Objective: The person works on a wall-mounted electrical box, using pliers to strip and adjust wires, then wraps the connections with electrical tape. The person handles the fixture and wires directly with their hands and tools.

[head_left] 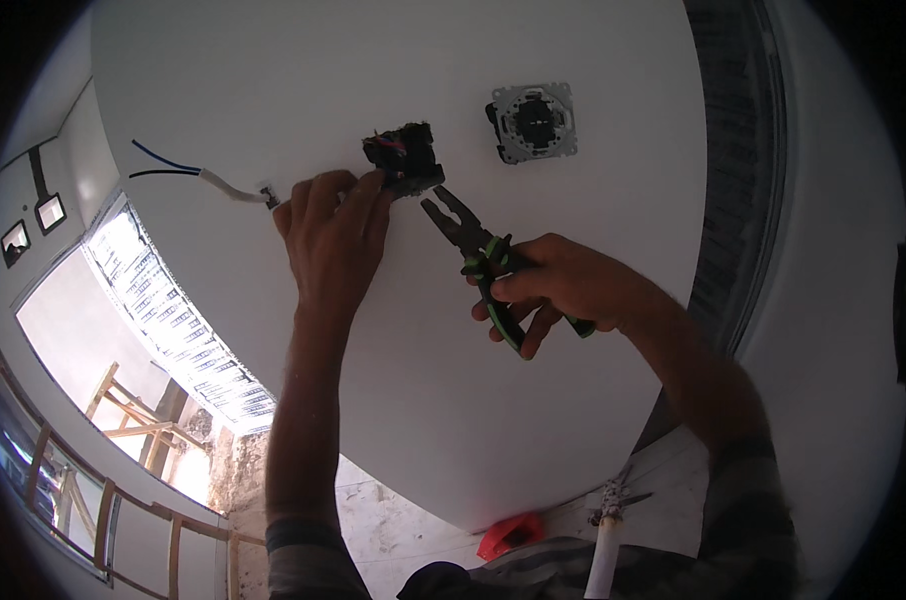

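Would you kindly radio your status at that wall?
Left hand at electrical box, covering its lower-left corner. Right hand holding combination pliers, jaws apart. Wires inside.

The wall [423, 400] looks smooth and matt. The pliers [470, 238] are of dull dark metal, with plastic handles [506, 325], and the stand [138, 431] is of bare wood.

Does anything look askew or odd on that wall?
Left of the left hand, a pale cable juts out, its blue wire and black wire splayed with free ends. The dark wall box looks ragged-edged too.
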Demonstrator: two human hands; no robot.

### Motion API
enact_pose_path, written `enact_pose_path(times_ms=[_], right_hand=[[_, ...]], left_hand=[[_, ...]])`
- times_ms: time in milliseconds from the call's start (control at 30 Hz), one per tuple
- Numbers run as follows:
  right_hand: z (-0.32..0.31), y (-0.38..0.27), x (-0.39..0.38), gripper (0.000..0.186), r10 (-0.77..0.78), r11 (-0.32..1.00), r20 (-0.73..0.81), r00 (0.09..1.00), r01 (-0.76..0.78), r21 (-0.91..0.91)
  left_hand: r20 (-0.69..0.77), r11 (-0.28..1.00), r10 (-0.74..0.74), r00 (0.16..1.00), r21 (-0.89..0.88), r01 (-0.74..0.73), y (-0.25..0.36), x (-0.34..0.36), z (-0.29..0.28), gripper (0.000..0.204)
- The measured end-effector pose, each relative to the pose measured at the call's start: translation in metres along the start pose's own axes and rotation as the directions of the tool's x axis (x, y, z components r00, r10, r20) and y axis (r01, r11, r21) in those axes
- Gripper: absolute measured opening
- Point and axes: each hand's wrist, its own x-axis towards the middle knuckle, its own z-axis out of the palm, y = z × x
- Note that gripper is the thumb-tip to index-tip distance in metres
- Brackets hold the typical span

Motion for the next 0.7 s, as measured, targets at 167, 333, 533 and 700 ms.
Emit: enact_pose_path(times_ms=[167, 333, 533, 700], right_hand=[[-0.008, -0.026, 0.003, 0.040, 0.099, 0.959, -0.093, 0.991, -0.119, -0.257], [-0.017, -0.051, 0.001, 0.040, 0.203, 0.789, -0.237, 0.950, -0.302, -0.534], [-0.008, -0.091, -0.007, 0.041, 0.120, 0.470, -0.174, 0.977, -0.211, -0.857], [0.016, -0.118, -0.002, 0.039, 0.185, 0.444, -0.448, 0.875, -0.481, -0.756]], left_hand=[[-0.010, 0.996, 0.085, 0.996, 0.017, -0.085, -0.001, 0.009, 0.011, 0.026], [-0.075, 0.994, 0.111, 0.991, -0.004, -0.112, 0.002, 0.007, 0.027, 0.023], [-0.124, 0.972, 0.184, 0.975, -0.124, -0.200, -0.006, 0.013, 0.027, 0.020], [-0.147, 0.974, 0.152, 0.977, -0.144, -0.173, -0.007, 0.010, 0.029, 0.016]])
